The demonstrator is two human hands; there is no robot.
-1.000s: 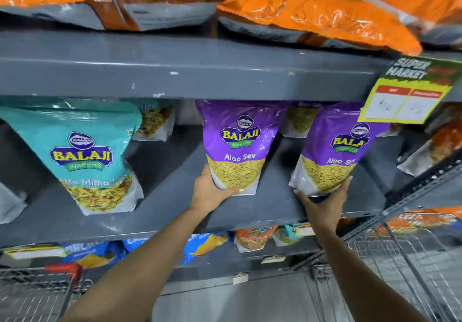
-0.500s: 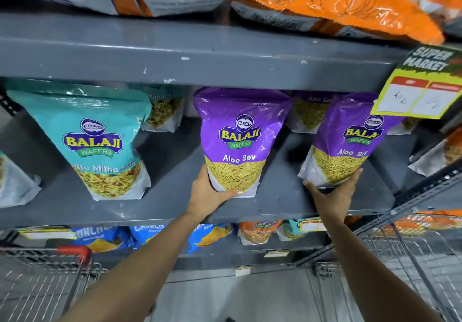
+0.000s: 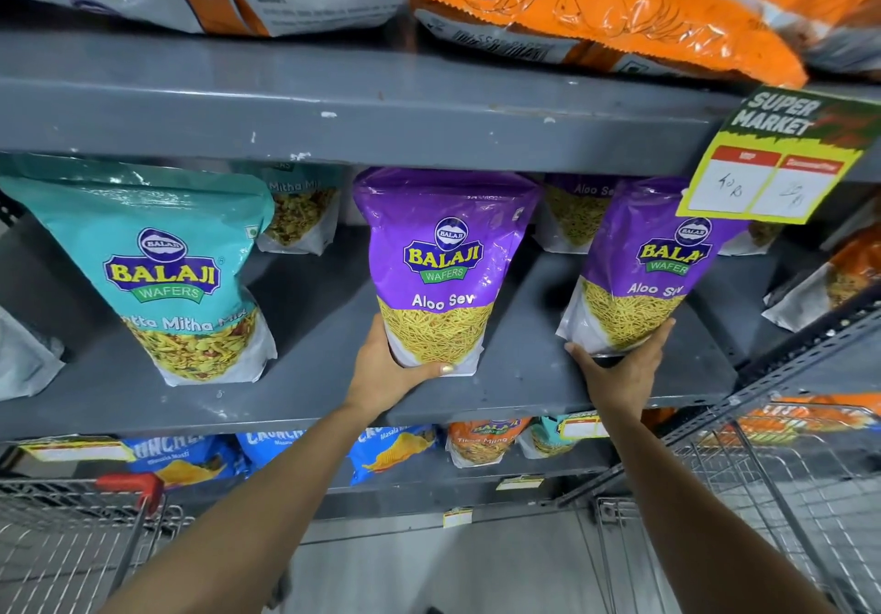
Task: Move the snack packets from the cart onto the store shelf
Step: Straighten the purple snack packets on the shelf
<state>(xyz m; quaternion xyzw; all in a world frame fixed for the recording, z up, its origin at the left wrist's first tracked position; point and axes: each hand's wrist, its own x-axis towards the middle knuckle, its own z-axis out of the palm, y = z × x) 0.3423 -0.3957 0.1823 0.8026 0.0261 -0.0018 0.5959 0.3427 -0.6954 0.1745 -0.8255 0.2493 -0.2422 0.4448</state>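
Observation:
Two purple Aloo Sev packets stand upright on the grey middle shelf (image 3: pixel 524 375). My left hand (image 3: pixel 386 370) grips the bottom of the middle purple packet (image 3: pixel 443 256), thumb across its lower front. My right hand (image 3: pixel 619 365) cups the base of the right purple packet (image 3: pixel 648 270), which leans a little to the left. A teal Khatta Mitha Mix packet (image 3: pixel 162 270) stands alone at the left of the same shelf. More purple and teal packets sit behind, partly hidden.
Orange snack bags (image 3: pixel 596 8) overhang the upper shelf. A yellow price tag (image 3: pixel 772 160) hangs at the right. Blue and orange packets (image 3: pixel 395 451) fill the shelf below. A wire cart with a red handle (image 3: pixel 128 487) is at lower left, another wire cart (image 3: pixel 786 494) at lower right.
Both hands have stayed on the bases of the purple packets. The view has shifted slightly, and the packets now stand a little more upright and further in on the shelf.

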